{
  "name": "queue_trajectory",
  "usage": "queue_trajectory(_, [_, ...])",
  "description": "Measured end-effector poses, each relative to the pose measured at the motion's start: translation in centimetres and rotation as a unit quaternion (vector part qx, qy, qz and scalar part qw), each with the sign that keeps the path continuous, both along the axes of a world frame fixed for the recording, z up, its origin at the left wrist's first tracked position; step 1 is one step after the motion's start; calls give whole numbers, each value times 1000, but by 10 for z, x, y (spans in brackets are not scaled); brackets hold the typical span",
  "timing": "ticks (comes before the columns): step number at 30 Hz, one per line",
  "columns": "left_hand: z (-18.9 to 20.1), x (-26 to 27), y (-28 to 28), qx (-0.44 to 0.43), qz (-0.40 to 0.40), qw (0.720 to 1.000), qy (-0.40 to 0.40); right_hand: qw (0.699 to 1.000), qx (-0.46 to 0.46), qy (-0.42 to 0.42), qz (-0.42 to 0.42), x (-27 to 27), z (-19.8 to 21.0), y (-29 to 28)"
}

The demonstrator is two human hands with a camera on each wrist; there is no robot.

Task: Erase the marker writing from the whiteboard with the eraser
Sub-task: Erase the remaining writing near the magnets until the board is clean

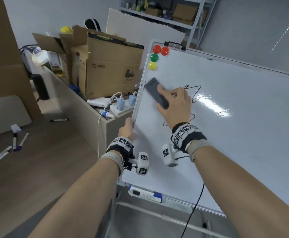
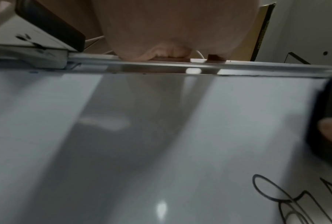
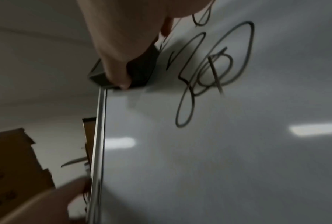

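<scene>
The large white metal-framed whiteboard point(image 1: 226, 126) is steadied at its left edge by the left hand point(image 1: 127, 129), fingers curled round the frame. The right hand point(image 1: 174, 103) clasps the dark grey rectangular eraser point(image 1: 155, 92), pressed flat near that edge, beside the black marker scribbles point(image 3: 214, 72). Wiping seems barely begun; next, sweep right across them.

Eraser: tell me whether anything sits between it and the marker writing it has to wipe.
Nothing visible does. The right hand holds the eraser flat on the whiteboard, near its left edge. The writing starts right beside it, across bare board. The magnets sit higher up, out of the path.
</scene>
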State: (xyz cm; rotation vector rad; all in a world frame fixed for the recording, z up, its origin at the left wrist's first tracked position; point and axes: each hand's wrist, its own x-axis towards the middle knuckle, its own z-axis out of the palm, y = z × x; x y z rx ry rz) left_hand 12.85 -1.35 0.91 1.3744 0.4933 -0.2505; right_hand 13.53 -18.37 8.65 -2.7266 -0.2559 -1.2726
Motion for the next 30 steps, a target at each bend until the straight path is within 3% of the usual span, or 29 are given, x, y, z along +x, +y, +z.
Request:
queue_trajectory(2, [3, 1, 1, 7, -6, 1000, -2, 993, -104, 16, 55, -8, -18, 6])
queue_trajectory(4, [3, 1, 0, 19, -6, 1000, -5, 988, -144, 12, 48, -9, -21, 0])
queue_trajectory(7, [-2, 4, -5, 59, -4, 998, -1, 997, -43, -34, -47, -7, -5, -28])
queue_trajectory(13, [1, 4, -16, 86, 32, 996, 22, 969, 108, -105, -194, -10, 14, -78])
queue_trajectory(16, [2, 3, -19, 102, 61, 992, 33, 983, 118, -84, -116, -12, -2, -59])
queue_trajectory(19, [3, 5, -17, 98, 84, 991, 40, 999, -17, -32, -11, -18, -18, -51])
queue_trajectory(21, [4, 5, -16, 95, 87, 991, 42, 998, -50, -32, -24, -19, -13, -61])
queue_trajectory(27, [5, -1, -22, 91, 74, 992, 43, 967, 127, -115, -190, -19, 2, -95])
queue_trajectory(30, [8, -3, -21, 112, 68, 991, 23, 979, 122, -89, -140, -25, -15, -84])
